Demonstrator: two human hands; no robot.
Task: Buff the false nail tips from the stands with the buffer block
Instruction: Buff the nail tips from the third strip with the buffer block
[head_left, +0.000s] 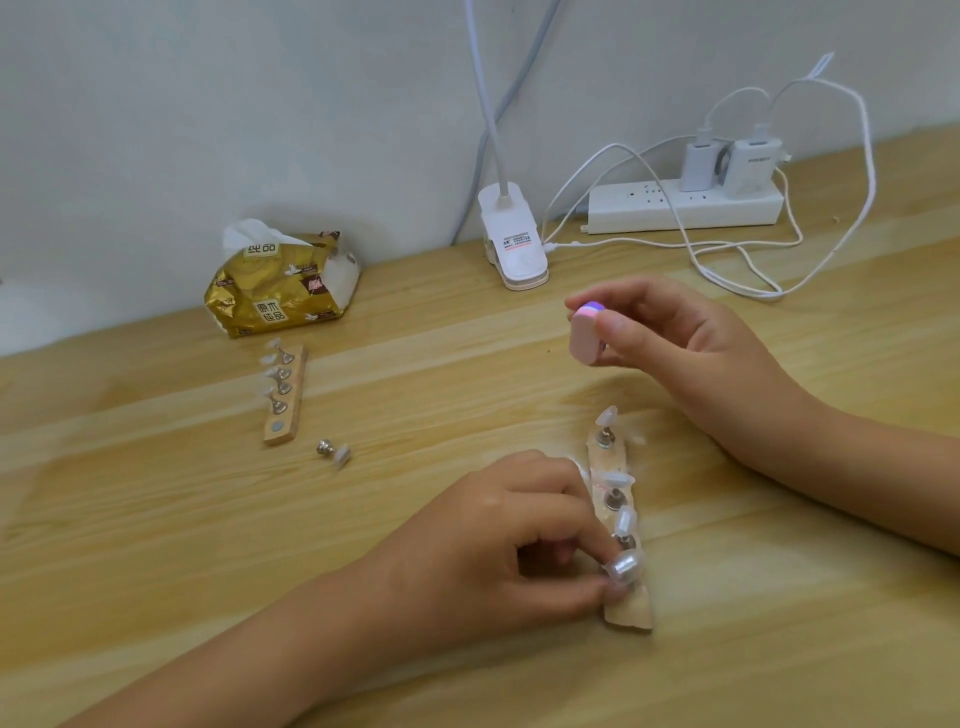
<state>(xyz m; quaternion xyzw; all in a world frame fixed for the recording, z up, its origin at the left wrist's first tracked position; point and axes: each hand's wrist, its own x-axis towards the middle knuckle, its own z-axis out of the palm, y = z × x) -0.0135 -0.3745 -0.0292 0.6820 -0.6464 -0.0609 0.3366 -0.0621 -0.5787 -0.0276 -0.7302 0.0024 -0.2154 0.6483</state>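
Thumb and forefinger of our left hand (498, 540) pinch the pearly nail tip (626, 566) on the nearest peg of the near stand (631, 616). This wooden strip lies on the table (156, 519) and carries three more tipped pegs beyond it. Past its far end, our right hand (670, 338) hovers with fingers curled around the pink buffer block (586, 338), well apart from the tips. To the left, a loose peg (335, 453) lies on its side near the second stand (284, 410), which bears several tips. Farther back sit a gold tissue pack (283, 283), a white lamp clip (514, 244) and a power strip (685, 205) by the wall.
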